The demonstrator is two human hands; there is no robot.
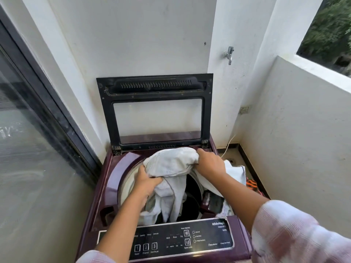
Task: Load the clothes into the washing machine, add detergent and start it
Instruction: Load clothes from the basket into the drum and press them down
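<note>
A maroon top-loading washing machine stands below me with its glass lid raised against the wall. A bundled white garment hangs over the drum opening, its lower part trailing down inside. My left hand grips the bundle at its lower left. My right hand grips it at the upper right. The dark drum shows behind the cloth. More white cloth drapes over the machine's right edge. The black control panel with numbered buttons lies nearest me. No detergent is visible.
A dark-framed glass door runs along the left. White walls close in behind and to the right, with a tap on the pillar. An orange and black item lies on the floor to the right of the machine.
</note>
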